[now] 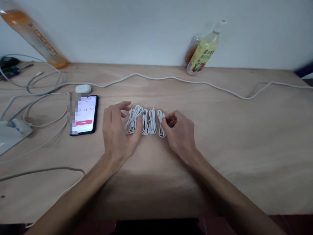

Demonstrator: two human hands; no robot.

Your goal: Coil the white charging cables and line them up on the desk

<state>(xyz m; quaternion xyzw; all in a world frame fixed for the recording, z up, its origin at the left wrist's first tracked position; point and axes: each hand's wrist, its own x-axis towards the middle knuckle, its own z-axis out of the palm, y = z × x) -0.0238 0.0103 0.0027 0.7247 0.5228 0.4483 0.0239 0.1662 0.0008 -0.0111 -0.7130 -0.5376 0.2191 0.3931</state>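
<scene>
Several white coiled cables lie side by side in a row on the wooden table. At the right end, a little apart from the others, is one bundled cable; my right hand pinches its right side between thumb and fingertips. Around the left end of the row curves my left hand, fingers spread and thumb at the front of a larger cable bundle. The thumb seems to touch that bundle, though its far side is partly hidden by the fingers.
A phone showing a timer lies left of my left hand, with a white earbud case behind it. A long white cable crosses the back. Loose cords and a power strip occupy the left. A yellow bottle and an orange bottle stand by the wall.
</scene>
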